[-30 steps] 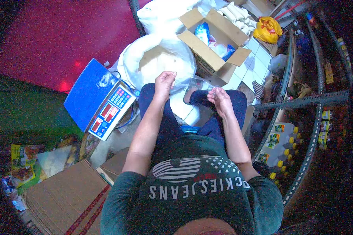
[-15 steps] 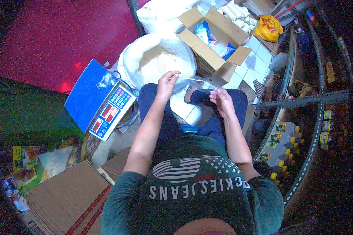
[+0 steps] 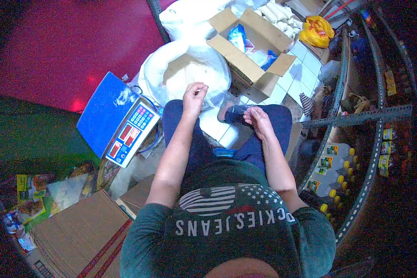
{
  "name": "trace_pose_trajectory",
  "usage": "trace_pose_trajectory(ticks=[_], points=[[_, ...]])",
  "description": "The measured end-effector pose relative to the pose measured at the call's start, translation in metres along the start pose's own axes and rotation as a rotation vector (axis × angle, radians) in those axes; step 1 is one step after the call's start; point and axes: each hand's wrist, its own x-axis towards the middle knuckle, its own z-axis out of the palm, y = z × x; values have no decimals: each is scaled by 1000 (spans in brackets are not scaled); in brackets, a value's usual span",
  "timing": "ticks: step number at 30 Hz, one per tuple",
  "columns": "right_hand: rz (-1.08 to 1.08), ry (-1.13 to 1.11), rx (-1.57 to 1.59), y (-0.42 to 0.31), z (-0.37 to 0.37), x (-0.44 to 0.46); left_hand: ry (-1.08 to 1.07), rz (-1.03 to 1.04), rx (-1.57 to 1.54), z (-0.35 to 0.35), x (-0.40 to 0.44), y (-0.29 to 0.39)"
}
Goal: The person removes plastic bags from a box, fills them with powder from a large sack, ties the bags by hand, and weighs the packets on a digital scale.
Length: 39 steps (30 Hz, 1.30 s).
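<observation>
In front of my knees stands a large white sack (image 3: 155, 74), its mouth rolled open around pale, grainy contents. My left hand (image 3: 195, 96) is raised over its near edge, fingers pinched; whatever lies between them is too small to name. A thin clear plastic bag (image 3: 231, 100) stretches between the hands, faint against the floor. Its right end is pinched in my right hand (image 3: 257, 119), above my right knee. To the left of the sack is a blue-topped digital scale (image 3: 109, 113) with lit red displays and a keypad.
An open cardboard box (image 3: 238, 58) with blue and white packets stands behind the sack. Beyond it are white bundles (image 3: 278, 16) and a yellow bag (image 3: 316, 31). Metal shelving (image 3: 356, 119) with yellow-capped jugs (image 3: 330, 166) lines the right. Flattened cardboard (image 3: 81, 231) lies lower left.
My right hand has shifted slightly left, nearer my left hand. My left hand moved a little right, then back. The clear plastic between them looks slacker than half a second ago.
</observation>
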Motion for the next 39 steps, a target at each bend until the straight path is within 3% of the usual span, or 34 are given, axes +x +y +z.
trace_pose_trajectory(ticks=[3, 15, 21, 24, 30, 36, 39], points=[[5, -5, 11, 1, -1, 2, -136, -349, -141, -4, 0, 26], [30, 16, -17, 5, -2, 6, -228, -458, -147, -8, -1, 34], [27, 7, -38, 5, -2, 6, -254, -348, -41, -4, -2, 13], [35, 24, -34, 5, -2, 7, -309, -510, -245, -7, 2, 31], [26, 32, -18, 5, -2, 6, -264, -499, -330, -6, 3, 25], [-1, 81, 0, 5, -2, 9, -267, -478, -160, -4, 2, 10], [-22, 117, 0, 1, 1, 7, -137, -136, 151, -3, 1, 1]])
